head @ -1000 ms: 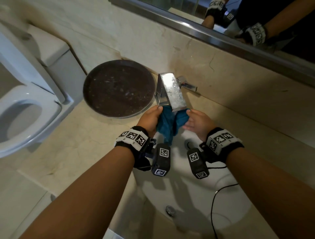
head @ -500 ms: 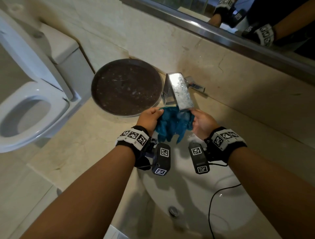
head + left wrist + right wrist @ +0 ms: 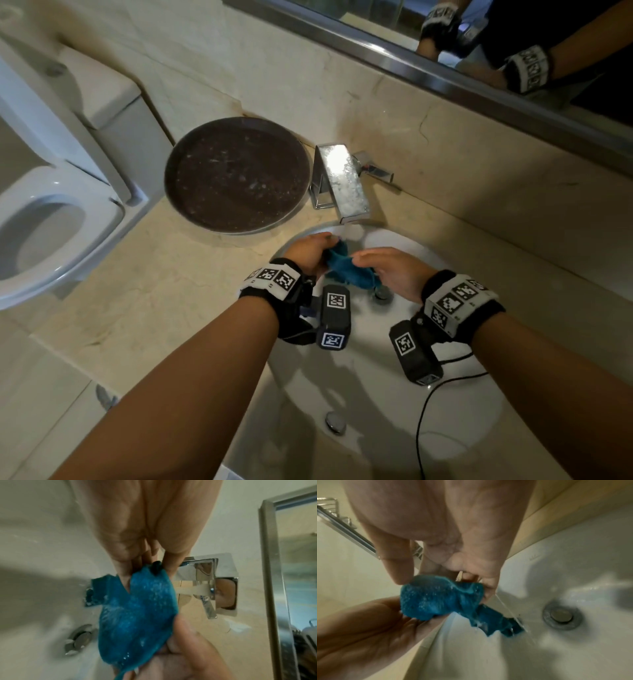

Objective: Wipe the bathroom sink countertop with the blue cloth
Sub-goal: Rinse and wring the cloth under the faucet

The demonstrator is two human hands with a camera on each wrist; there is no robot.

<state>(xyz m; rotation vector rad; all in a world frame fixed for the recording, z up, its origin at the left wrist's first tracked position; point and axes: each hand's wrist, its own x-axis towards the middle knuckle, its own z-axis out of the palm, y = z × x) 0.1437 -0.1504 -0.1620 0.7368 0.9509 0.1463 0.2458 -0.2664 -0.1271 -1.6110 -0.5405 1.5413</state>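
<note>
Clearly the work is at the wetting and wringing stage, not the wiping itself: the blue cloth (image 3: 349, 274) is bunched between both hands over the white sink basin (image 3: 462, 428), just below the chrome faucet (image 3: 346, 181). The left hand (image 3: 310, 251) pinches one end of it with thumb and fingers, and the right hand (image 3: 394, 274) curls its fingers round the other end, so each grip is closed on the cloth. From the right wrist view a thin stream of water runs off the cloth toward the drain (image 3: 560, 616), and droplets sparkle on the fabric, so it reads as soaked. Beige stone table (image 3: 137, 308) around the basin has not yet been touched by the cloth, as far as can be judged; a round dark tray (image 3: 236, 174) sits on it beside the faucet, near the wall. I would judge the next move calls for squeezing the cloth until it stops streaming, then lifting it clear of the basin, leaving it in one hand and flattening it somewhat so a broad face meets the stone. Care is wanted around the tray and the faucet base, where a wet cloth may snag or leave pooled water.
</note>
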